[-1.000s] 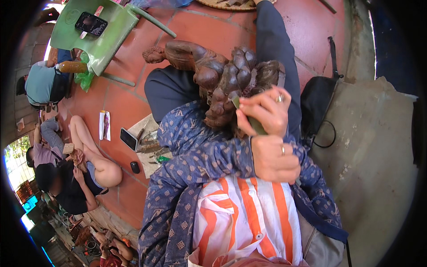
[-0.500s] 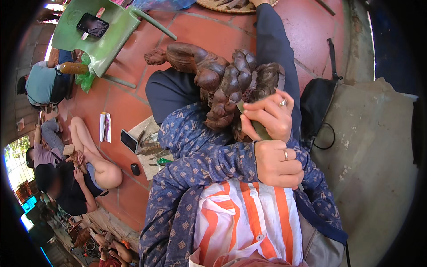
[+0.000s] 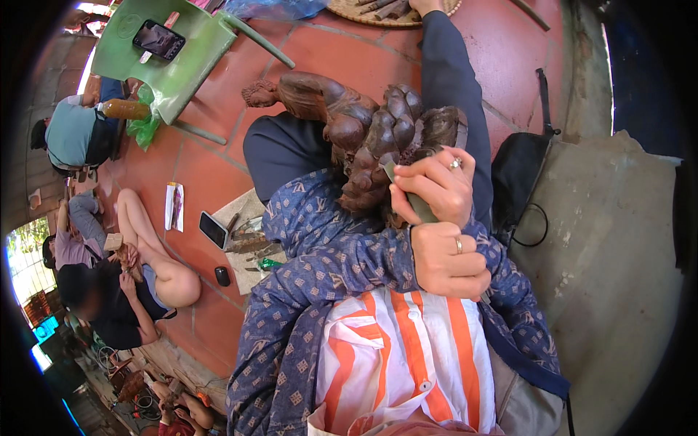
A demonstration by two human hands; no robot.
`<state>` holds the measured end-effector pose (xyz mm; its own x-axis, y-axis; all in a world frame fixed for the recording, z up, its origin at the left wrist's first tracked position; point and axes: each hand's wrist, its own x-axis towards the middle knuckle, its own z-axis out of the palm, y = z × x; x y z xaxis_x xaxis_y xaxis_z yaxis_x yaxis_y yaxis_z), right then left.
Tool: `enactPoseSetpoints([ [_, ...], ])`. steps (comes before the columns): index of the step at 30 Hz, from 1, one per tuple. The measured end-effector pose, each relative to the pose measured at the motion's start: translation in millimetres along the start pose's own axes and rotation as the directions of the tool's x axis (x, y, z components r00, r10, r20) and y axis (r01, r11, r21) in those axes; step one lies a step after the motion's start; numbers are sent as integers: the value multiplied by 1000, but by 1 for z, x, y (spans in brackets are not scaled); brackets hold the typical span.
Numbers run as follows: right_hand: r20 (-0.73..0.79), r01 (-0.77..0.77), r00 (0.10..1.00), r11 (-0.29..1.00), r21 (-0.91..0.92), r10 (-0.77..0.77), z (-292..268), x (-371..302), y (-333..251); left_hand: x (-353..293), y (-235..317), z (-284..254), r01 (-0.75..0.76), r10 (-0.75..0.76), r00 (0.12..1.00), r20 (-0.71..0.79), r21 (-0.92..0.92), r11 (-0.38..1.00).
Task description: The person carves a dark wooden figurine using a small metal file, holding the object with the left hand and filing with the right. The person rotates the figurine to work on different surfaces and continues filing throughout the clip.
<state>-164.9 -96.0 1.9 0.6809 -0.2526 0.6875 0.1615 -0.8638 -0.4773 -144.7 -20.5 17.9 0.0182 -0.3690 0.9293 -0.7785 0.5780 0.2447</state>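
A dark brown wood carving (image 3: 363,134) with clustered rounded forms and a small figure's head at its far left end rests between my legs. My right hand (image 3: 440,189), ringed, pinches the flat grey-green blade of a chisel (image 3: 422,208), whose tip meets the lumpy near side of the carving. Just below, my left hand (image 3: 451,260) is closed in a fist in line with the blade; its fingers hide the handle. My left forearm crosses in front of my body.
Left of my knee, a mat (image 3: 243,265) holds several carving tools beside a phone (image 3: 214,229) and a black mouse (image 3: 222,275). A green chair (image 3: 145,73) carries another phone. People sit at left. A black bag (image 3: 520,167) lies right; a woven tray (image 3: 363,18) stands far off.
Both hands have shifted slightly left across the carving, with the blade tip still against it. The whole view has moved a little.
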Motion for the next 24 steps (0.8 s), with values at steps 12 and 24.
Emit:
enactPoseSetpoints([
  [12,55,32,998,999,-17,-31,-5,17,0,8,-7,-9,-1,1,998,57,10,1000],
  [24,28,13,1000,1000,22,-13,-1,12,5,6,-3,-8,10,-12,997,82,24,1000],
])
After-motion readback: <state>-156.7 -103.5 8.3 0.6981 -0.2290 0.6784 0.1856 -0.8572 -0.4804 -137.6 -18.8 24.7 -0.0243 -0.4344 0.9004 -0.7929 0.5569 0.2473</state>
